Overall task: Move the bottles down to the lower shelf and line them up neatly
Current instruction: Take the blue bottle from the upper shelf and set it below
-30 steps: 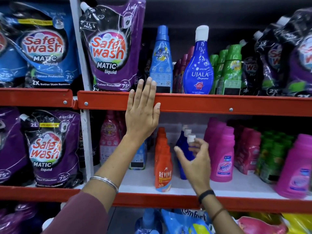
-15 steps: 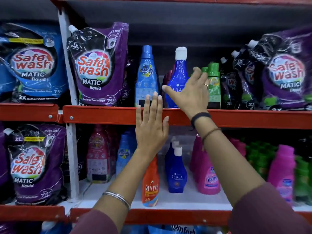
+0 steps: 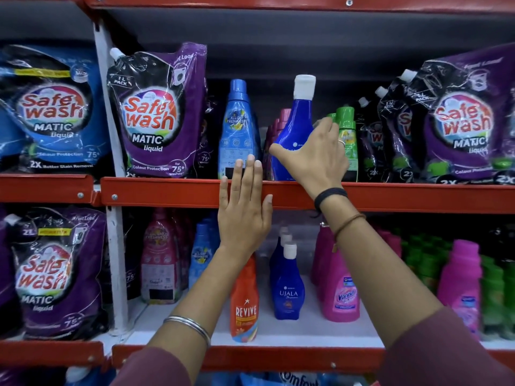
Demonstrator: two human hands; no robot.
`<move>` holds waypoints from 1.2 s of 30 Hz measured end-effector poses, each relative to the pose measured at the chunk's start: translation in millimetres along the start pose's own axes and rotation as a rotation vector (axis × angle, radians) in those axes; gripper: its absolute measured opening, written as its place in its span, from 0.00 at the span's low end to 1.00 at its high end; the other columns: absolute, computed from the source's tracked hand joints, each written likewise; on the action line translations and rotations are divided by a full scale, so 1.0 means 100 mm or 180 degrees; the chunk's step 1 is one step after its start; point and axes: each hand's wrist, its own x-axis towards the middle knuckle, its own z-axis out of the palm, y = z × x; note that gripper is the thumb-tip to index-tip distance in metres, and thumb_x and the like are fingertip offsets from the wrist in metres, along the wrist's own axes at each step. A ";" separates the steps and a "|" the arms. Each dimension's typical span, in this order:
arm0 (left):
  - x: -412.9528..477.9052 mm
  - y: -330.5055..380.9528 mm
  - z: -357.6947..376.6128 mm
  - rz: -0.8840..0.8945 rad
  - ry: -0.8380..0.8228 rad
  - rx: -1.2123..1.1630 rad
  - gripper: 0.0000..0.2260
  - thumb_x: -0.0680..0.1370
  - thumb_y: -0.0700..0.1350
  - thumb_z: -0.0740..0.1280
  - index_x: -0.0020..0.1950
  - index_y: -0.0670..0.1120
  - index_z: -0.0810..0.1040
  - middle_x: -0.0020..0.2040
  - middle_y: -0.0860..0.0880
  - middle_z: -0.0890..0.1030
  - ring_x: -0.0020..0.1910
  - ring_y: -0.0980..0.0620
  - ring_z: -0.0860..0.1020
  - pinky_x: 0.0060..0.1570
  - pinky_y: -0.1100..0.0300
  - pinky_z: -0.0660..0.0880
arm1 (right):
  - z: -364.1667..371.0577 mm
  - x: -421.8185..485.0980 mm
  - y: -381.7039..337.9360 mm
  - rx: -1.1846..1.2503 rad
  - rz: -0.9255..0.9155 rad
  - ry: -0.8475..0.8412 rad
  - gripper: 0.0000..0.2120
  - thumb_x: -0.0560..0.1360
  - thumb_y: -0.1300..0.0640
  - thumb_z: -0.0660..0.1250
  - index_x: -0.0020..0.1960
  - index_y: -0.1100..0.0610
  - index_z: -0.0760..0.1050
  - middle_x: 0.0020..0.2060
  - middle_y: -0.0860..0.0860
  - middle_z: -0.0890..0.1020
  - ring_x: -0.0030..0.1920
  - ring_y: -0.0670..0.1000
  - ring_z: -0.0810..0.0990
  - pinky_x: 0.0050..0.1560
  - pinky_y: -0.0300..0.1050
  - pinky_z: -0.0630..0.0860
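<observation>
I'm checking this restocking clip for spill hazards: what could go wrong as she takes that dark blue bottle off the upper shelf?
1. The right hand wraps the dark blue white-capped bottle, which already looks tilted; a loose grip could drop it.
2. The green plastic bottle sits right beside her fingers and might get knocked over.
3. The lower row of dark blue Ujala bottles is flanked closely by the orange Revive bottle, so setting down may topple one.

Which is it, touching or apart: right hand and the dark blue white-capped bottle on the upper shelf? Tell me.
Touching. The head view shows the right hand wrapped around the dark blue white-capped bottle, thumb across its front.
</observation>
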 end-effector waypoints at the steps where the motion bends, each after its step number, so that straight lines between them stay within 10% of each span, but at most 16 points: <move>1: 0.00 0.00 0.00 -0.0004 -0.0001 0.0002 0.26 0.82 0.52 0.50 0.78 0.42 0.56 0.78 0.45 0.56 0.77 0.49 0.51 0.76 0.48 0.48 | -0.03 -0.01 0.02 0.0091 0.0016 0.0032 0.38 0.57 0.36 0.70 0.56 0.59 0.67 0.54 0.54 0.75 0.51 0.58 0.77 0.39 0.47 0.66; 13: -0.01 0.00 0.01 0.0021 0.0048 0.0023 0.25 0.82 0.51 0.51 0.77 0.42 0.57 0.78 0.45 0.57 0.77 0.48 0.53 0.75 0.47 0.48 | -0.60 -0.25 0.17 0.0893 0.0158 0.0519 0.34 0.57 0.35 0.69 0.55 0.54 0.67 0.50 0.45 0.74 0.45 0.46 0.72 0.41 0.42 0.65; 36: 0.01 0.13 0.10 0.0253 0.0212 0.0012 0.25 0.82 0.49 0.54 0.77 0.44 0.57 0.77 0.46 0.62 0.77 0.46 0.58 0.75 0.48 0.49 | 0.39 -2.11 1.46 -0.0034 0.0841 -0.1181 0.25 0.56 0.40 0.70 0.46 0.51 0.65 0.43 0.49 0.76 0.45 0.55 0.76 0.35 0.44 0.64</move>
